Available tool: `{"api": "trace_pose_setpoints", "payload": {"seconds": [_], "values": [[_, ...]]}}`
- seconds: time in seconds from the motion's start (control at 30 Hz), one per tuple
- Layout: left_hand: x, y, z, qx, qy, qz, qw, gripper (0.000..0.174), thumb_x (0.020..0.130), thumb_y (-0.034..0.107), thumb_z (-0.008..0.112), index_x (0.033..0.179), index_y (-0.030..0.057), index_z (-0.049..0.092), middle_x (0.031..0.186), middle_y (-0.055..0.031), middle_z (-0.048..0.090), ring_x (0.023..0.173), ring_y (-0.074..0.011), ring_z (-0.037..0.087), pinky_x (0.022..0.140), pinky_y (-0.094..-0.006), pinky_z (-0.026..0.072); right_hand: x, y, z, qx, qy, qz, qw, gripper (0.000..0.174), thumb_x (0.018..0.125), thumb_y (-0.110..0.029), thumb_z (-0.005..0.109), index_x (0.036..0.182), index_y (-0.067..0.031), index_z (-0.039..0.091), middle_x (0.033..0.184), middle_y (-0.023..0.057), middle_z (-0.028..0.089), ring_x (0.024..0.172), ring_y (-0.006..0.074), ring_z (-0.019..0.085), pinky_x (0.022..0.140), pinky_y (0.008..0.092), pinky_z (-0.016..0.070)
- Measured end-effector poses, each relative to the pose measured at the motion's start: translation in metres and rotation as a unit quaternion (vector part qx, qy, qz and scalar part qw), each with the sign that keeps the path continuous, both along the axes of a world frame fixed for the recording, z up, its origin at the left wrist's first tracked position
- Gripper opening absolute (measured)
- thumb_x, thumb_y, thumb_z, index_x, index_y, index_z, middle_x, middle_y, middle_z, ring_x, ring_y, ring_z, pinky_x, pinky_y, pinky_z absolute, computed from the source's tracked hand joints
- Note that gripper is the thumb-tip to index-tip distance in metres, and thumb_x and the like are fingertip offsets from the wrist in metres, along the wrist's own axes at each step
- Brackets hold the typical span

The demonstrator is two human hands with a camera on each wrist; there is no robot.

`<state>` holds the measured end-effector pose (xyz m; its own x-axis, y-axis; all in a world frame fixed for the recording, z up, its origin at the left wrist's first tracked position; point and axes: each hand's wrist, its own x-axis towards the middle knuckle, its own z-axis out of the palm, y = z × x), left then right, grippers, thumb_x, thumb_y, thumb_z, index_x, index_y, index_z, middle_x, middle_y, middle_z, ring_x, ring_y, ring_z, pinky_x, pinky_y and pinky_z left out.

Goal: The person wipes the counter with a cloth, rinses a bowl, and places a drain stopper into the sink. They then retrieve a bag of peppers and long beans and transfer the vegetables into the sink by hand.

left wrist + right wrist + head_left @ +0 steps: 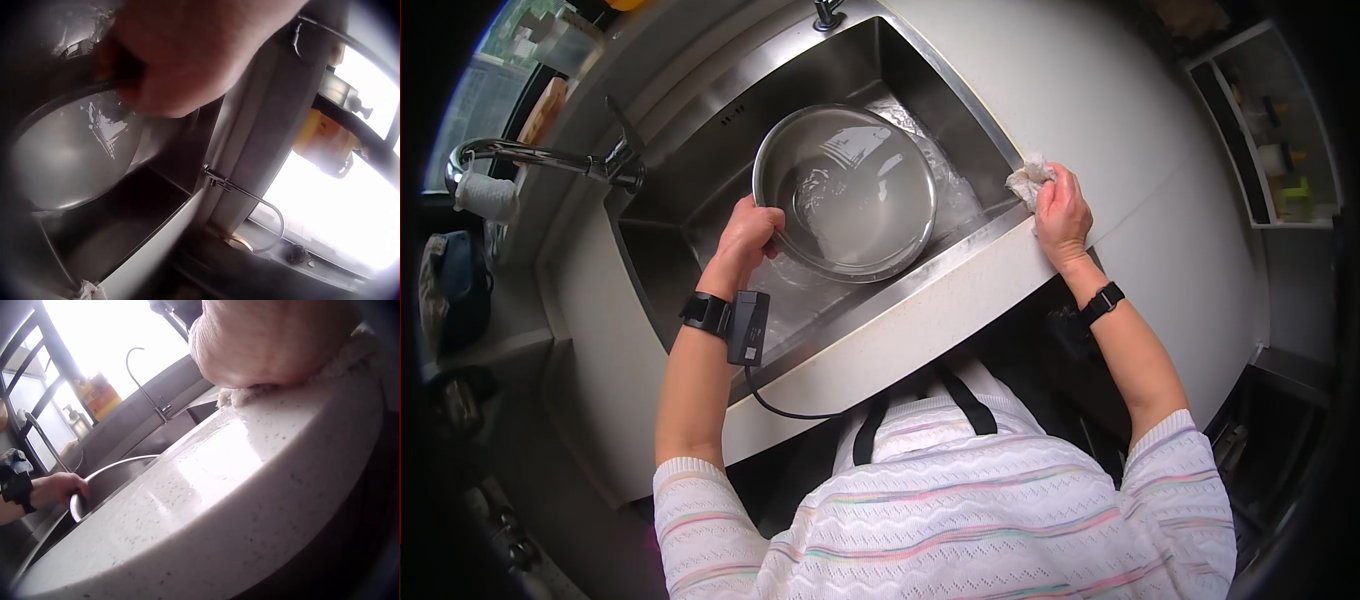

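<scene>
One round stainless-steel basin, with water in it, is inside the metal sink. The left hand grips its near-left rim, fingers curled round the edge. Water also glistens on the sink floor beside the basin.

To the right, the right hand grasps a crumpled white cloth at the sink's edge, on the speckled pale countertop. The cloth is well apart from the basin.

At the sink's left end stands a chrome faucet with a white piece at its spout; a thin, curved tap stands at the far edge. Beyond, by the bright window, are an orange-and-yellow container and a pump bottle. Black bands circle both wrists, and a black device with a cable sits at the left one.
</scene>
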<state>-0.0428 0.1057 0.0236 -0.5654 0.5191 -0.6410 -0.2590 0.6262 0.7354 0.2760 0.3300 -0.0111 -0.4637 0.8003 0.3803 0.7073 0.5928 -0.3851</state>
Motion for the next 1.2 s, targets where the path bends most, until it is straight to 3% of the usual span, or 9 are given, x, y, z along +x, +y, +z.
{"api": "trace_pose_setpoints", "payload": {"seconds": [0.27,0.4,0.57,0.7,0.77,0.87,0.9,0.97,1.2], "values": [[-0.026,-0.062,0.012,-0.054,0.044,-0.03,0.997,0.024,0.062,-0.001,0.049,0.086,-0.0003,0.051,0.061,-0.006,0.047,0.041,-0.0163,0.043,0.033,-0.0295,0.0331,0.001,0.003,-0.003,0.012,0.007,0.012,1.0,0.026,0.083,-0.012,0.046,0.107,-0.0095,0.052,0.096,0.0112,0.059,0.078,0.0322,0.06,0.066,0.0409,0.0491],[-0.018,-0.1,-0.005,-0.061,-0.069,0.141,0.986,0.01,0.064,-0.004,0.05,0.073,0.0007,0.048,0.057,-0.0064,0.044,0.04,-0.017,0.042,0.032,-0.0281,0.032,0.002,0.004,-0.005,0.02,0.006,0.017,1.0,0.026,0.083,-0.013,0.046,0.108,-0.0087,0.052,0.096,0.0119,0.06,0.079,0.0328,0.06,0.067,0.0408,0.0491],[0.009,-0.122,-0.041,0.008,-0.261,0.386,0.885,0.007,0.067,-0.005,0.049,0.07,-0.0007,0.045,0.066,-0.0135,0.047,0.049,-0.0274,0.055,0.03,-0.0204,0.0336,0.002,0.005,-0.006,0.013,0.004,0.023,1.0,0.027,0.084,-0.014,0.045,0.109,-0.0075,0.052,0.097,0.0133,0.06,0.082,0.0342,0.06,0.069,0.0408,0.0489],[0.021,-0.125,-0.049,0.094,-0.324,0.439,0.833,0.005,0.069,-0.004,0.047,0.072,-0.0022,0.044,0.068,-0.018,0.05,0.054,-0.0275,0.058,0.03,-0.0176,0.0367,0.005,0.009,-0.01,0.028,-0.028,0.008,0.999,0.029,0.085,-0.016,0.043,0.111,-0.0068,0.052,0.101,0.0145,0.06,0.085,0.0353,0.059,0.07,0.041,0.0487],[0.02,-0.128,-0.057,0.183,-0.414,0.478,0.753,0.005,0.069,-0.003,0.046,0.074,-0.0031,0.045,0.067,-0.0186,0.051,0.056,-0.0281,0.059,0.031,-0.0185,0.0383,0.004,0.008,-0.01,0.017,-0.024,0.008,1.0,0.029,0.085,-0.016,0.042,0.111,-0.0066,0.052,0.101,0.0147,0.06,0.085,0.0353,0.059,0.071,0.0411,0.0486],[0.02,-0.135,-0.072,0.24,-0.413,0.529,0.701,0.004,0.07,-0.003,0.045,0.074,-0.0034,0.045,0.067,-0.0184,0.052,0.058,-0.0296,0.06,0.034,-0.0197,0.0401,0.004,0.008,-0.008,0.003,-0.022,0.003,1.0,0.029,0.086,-0.016,0.042,0.111,-0.0067,0.052,0.102,0.0149,0.059,0.086,0.0352,0.059,0.071,0.0412,0.0485],[0.02,-0.136,-0.067,0.242,-0.413,0.53,0.7,0.004,0.07,-0.003,0.045,0.074,-0.0034,0.045,0.067,-0.0184,0.052,0.058,-0.0296,0.06,0.034,-0.0197,0.0401,0.004,0.009,-0.009,-0.001,-0.022,0.001,1.0,0.028,0.086,-0.016,0.042,0.111,-0.0069,0.052,0.102,0.0149,0.059,0.087,0.035,0.059,0.071,0.0411,0.0484],[0.02,-0.144,-0.053,0.156,-0.351,0.474,0.792,0.005,0.069,-0.003,0.047,0.074,-0.0009,0.045,0.068,-0.0149,0.053,0.056,-0.0258,0.058,0.036,-0.0203,0.0389,0.004,0.012,-0.014,0.012,-0.005,0.014,1.0,0.028,0.086,-0.017,0.042,0.11,-0.007,0.052,0.101,0.0149,0.059,0.086,0.0349,0.059,0.071,0.0411,0.0483],[0.003,-0.197,-0.046,0.058,-0.077,0.378,0.921,0.019,0.065,-0.003,0.05,0.083,0.0028,0.049,0.067,-0.005,0.049,0.05,-0.0168,0.048,0.033,-0.0284,0.0313,0.002,0.007,-0.005,0.014,-0.031,0.002,0.999,0.026,0.085,-0.016,0.043,0.107,-0.0066,0.055,0.095,0.0147,0.061,0.085,0.0347,0.059,0.072,0.0408,0.0478]]}}
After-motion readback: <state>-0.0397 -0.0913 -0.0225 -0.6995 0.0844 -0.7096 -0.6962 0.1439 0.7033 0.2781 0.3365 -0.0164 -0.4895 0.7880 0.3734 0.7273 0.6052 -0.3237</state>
